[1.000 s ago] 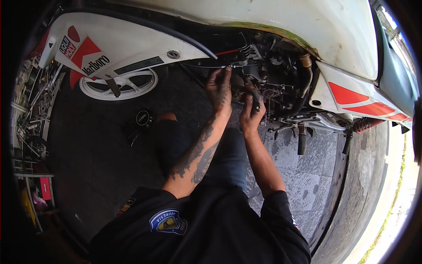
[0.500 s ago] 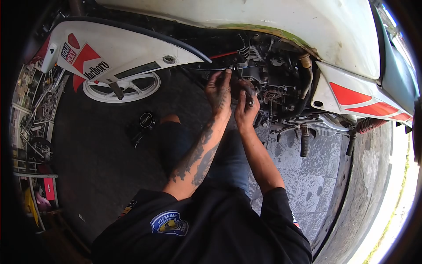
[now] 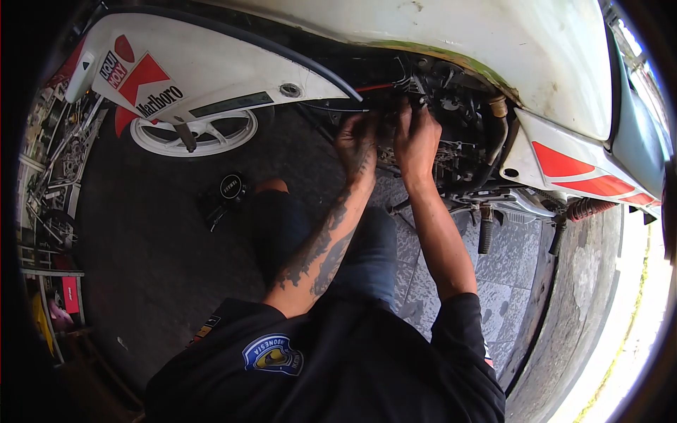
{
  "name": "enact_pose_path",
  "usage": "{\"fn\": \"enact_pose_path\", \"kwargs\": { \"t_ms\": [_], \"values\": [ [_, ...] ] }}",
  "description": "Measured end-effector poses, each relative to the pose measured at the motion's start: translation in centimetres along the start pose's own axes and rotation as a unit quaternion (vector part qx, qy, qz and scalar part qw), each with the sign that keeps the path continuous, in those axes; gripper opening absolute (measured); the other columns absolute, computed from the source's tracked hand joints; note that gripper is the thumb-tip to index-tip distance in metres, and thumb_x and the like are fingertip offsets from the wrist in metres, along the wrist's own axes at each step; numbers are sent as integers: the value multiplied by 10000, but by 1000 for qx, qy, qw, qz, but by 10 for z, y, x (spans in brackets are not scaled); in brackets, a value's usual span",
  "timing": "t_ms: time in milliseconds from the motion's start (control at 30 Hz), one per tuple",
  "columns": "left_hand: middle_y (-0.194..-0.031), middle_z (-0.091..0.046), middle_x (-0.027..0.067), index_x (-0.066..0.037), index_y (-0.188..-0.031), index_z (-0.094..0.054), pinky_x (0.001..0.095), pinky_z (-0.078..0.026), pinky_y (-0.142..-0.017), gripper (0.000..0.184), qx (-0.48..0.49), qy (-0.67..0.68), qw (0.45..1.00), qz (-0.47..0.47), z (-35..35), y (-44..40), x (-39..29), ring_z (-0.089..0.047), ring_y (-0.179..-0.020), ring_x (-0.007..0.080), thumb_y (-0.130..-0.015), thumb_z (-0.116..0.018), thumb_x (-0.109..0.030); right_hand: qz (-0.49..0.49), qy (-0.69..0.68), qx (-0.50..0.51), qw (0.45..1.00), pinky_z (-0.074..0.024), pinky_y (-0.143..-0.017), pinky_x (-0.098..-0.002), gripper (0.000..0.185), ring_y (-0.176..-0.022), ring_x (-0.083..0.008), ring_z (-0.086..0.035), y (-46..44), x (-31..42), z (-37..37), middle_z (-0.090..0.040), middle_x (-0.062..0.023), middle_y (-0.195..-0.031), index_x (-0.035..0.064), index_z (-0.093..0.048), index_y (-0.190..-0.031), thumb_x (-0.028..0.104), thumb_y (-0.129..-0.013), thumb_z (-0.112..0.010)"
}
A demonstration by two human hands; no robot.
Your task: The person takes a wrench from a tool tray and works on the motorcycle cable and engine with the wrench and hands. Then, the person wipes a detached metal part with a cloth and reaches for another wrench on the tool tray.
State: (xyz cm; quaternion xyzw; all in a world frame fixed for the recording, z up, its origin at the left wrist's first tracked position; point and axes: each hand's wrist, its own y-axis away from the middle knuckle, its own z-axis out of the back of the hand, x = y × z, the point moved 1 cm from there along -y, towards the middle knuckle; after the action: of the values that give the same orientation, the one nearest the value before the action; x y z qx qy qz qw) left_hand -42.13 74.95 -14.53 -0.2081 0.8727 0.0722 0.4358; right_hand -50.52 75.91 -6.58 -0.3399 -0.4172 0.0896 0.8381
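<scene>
A dark workshop floor (image 3: 162, 247) fills the left of this wide, downward view, with pale gray tiles (image 3: 486, 292) at lower right and, at the far left edge, a rack (image 3: 70, 148) crowded with metal parts. Across the top stretches a motorcycle (image 3: 479, 42) with white bodywork. Its leg shield (image 3: 211, 63), printed "Marlboro" and "Liqui Moly", reaches left above a white wheel (image 3: 243, 134); on the right, a side panel (image 3: 532, 155) bears red stripes. Between them lies the exposed engine (image 3: 458, 120), greasy and shadowed, with a brownish hose (image 3: 498, 116) at its right. A person in a black shirt (image 3: 331, 374) and blue jeans (image 3: 374, 254) sits or crouches facing it, both arms stretched forward. The left hand (image 3: 356, 144), its forearm patterned with gray, is bent at the engine's left edge, near the end of a thin dark cable (image 3: 338, 109). The right hand (image 3: 417, 141) is just beside it, fingers curled and reaching into the engine, near a small shiny part. Shadow hides both sets of fingertips, so what either one grips cannot be told. A round black object with pale lettering (image 3: 230, 187) rests on the floor near one knee.
</scene>
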Motion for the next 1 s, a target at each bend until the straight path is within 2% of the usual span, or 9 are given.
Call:
{"fn": "enact_pose_path", "kwargs": {
  "t_ms": [167, 233, 267, 367, 400, 533, 567, 633, 1000],
  "values": [
    [-825, -623, -20, -56, -903, -647, 191, -432, -644, 110, -9, 0, 1000, -13, -4, -4, 0, -540, -723, 43, -818, -684, -115, 27, -53, -69, 996, -429, -526, -397, 157, -558, -330, -572, 27, -14, 6, -583, -171, -642, -23, -581, -848, 98, -902, -497],
    [-794, -610, -34, -59, -899, -643, 184, -416, -618, 113, -15, -29, 999, -10, -2, -4, 2, -521, -700, 34, -819, -688, -126, -89, -127, -87, 984, -429, -525, -350, 162, -550, -217, -563, 41, -16, 10, -591, -102, -654, -23, -600, -868, 71, -914, -476],
    [-794, -610, -34, -59, -899, -643, 184, -416, -618, 113, -15, -30, 999, -8, -1, -3, 2, -521, -700, 34, -819, -688, -126, -118, -165, -81, 976, -452, -566, -304, 157, -621, -164, -575, 46, -15, 12, -619, -92, -748, -20, -605, -925, 58, -918, -469],
    [-782, -600, -44, -62, -897, -639, 181, -400, -599, 121, -20, -24, 999, -9, -5, -3, -2, -508, -689, 27, -822, -689, -142, -39, -181, -96, 978, -477, -640, -285, 156, -712, -168, -606, 62, -33, -1, -641, -102, -852, -14, -601, -975, 28, -912, -465],
    [-809, -610, -27, -44, -898, -639, 196, -417, -640, 129, -19, -23, 1000, -7, -6, -1, -3, -517, -722, 37, -828, -683, -144, -39, -181, -58, 981, -486, -722, -292, 164, -815, -198, -625, 65, -27, 3, -641, -124, -937, -14, -592, -1005, -4, -894, -471],
    [-827, -619, -11, -27, -897, -640, 206, -433, -674, 145, -21, -28, 999, 6, -6, 0, -7, -527, -748, 47, -831, -680, -150, 11, -194, -50, 980, -475, -801, -327, 189, -925, -274, -618, 70, -28, -6, -627, -154, -986, -15, -587, -1015, -44, -863, -479],
    [-827, -619, -11, -27, -897, -640, 206, -433, -674, 145, -21, -27, 999, 4, -6, 0, -7, -527, -748, 47, -831, -680, -150, 13, -195, -50, 979, -475, -801, -327, 189, -925, -274, -618, 71, -31, -10, -627, -154, -986, -15, -587, -1015, -44, -863, -479],
    [-820, -620, -10, -28, -891, -641, 204, -434, -668, 149, -18, -17, 1000, 8, -5, -1, -6, -530, -737, 48, -826, -686, -155, 72, -149, -78, 983, -469, -717, -270, 182, -840, -166, -601, 73, -37, -16, -644, -119, -986, -7, -595, -1036, 17, -907, -469],
    [-835, -633, -2, -25, -893, -643, 212, -443, -697, 147, -17, -14, 1000, 8, -3, -3, -2, -548, -763, 60, -818, -693, -141, 32, -169, -75, 982, -485, -725, -295, 193, -852, -201, -620, 82, -47, -30, -643, -131, -995, -8, -596, -1041, -17, -881, -487]
  ]
}}
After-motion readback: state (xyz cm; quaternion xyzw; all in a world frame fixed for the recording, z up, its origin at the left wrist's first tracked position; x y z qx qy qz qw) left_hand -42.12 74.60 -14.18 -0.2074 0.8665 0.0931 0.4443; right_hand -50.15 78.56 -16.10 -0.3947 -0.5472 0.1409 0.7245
